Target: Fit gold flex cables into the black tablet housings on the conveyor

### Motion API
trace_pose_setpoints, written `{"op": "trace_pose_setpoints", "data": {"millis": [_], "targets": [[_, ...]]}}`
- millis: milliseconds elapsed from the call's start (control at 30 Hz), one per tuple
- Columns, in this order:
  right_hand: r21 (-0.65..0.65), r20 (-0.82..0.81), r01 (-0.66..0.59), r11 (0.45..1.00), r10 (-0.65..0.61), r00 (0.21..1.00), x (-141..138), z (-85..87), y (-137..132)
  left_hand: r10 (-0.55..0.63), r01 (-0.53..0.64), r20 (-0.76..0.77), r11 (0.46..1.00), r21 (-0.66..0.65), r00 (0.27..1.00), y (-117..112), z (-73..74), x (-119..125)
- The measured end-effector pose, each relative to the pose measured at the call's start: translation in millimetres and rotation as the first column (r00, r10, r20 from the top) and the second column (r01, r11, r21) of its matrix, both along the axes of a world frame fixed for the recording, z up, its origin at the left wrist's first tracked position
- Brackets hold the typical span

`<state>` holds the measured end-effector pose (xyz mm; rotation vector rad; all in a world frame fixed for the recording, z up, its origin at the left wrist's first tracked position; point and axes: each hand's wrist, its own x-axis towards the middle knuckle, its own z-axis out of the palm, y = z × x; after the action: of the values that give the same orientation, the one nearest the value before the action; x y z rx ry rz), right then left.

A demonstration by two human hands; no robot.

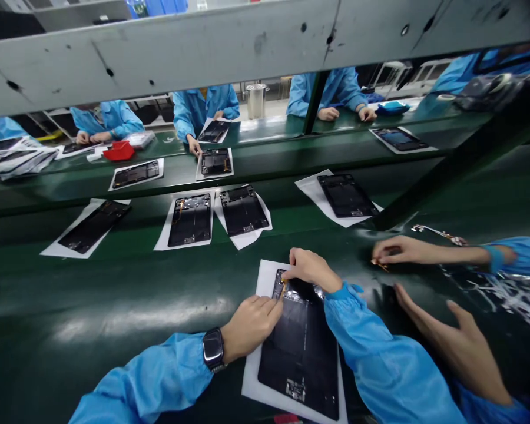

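Observation:
A black tablet housing [298, 347] lies on a sheet of white foam paper [265, 371] right in front of me. An orange flex cable [284, 286] runs along the housing's upper left side. My left hand [254, 324], with a black watch on its wrist, pinches the cable's lower part by the housing's left edge. From the upper right, my right hand [312, 271] has its fingertips closed on the upper end of the cable. Its thumb and forefinger partly hide the housing's top corner.
On my right, a co-worker's hand [401, 250] holds a small orange part, their other hand [459, 341] open beside white strips [516, 300]. More housings [189, 221] lie on the green conveyor ahead. A grey beam [159, 53] crosses above; a dark post [450, 159] slants at right.

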<state>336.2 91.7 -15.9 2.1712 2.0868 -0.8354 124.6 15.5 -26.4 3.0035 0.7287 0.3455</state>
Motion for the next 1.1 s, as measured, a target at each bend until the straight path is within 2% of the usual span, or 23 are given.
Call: {"op": "trace_pose_setpoints", "data": {"millis": [133,300,433,567,800,967,1100], "targets": [[0.018,0.048,-0.029,0.999,0.028,0.998,-7.6,5.9,-16.2,-0.017,0.016,0.052,1.0,0.019,0.999,-0.4,-7.6,-4.8],[0.035,0.093,-0.118,0.992,0.114,0.989,-10.6,6.4,-21.9,-0.028,0.021,0.136,0.998,0.053,0.99,-0.2,-15.7,-7.6],[0.143,0.071,-0.135,0.98,0.126,0.99,-7.7,-2.6,-27.4,-0.017,0.004,0.21,0.998,0.062,0.978,-1.3,-22.6,-10.1],[0.257,0.062,-0.13,0.957,0.118,0.991,-5.1,-14.8,-36.5,0.005,-0.01,0.195,1.0,0.023,0.981,-2.6,-25.3,-9.1],[0.23,0.069,-0.148,0.962,0.136,0.988,-0.4,-15.1,-35.1,-0.054,0.053,0.18,0.999,0.009,0.982,0.2,-20.8,1.9],[0.203,0.036,-0.154,0.967,0.15,0.988,4.9,-17.0,-32.4,-0.13,0.107,0.227,0.988,0.108,0.965,1.6,-27.1,3.4],[0.19,0.002,-0.108,0.976,0.11,0.994,7.8,-19.1,-33.3,-0.173,0.158,0.17,0.982,0.1,0.97,2.6,-31.3,1.8]]}}
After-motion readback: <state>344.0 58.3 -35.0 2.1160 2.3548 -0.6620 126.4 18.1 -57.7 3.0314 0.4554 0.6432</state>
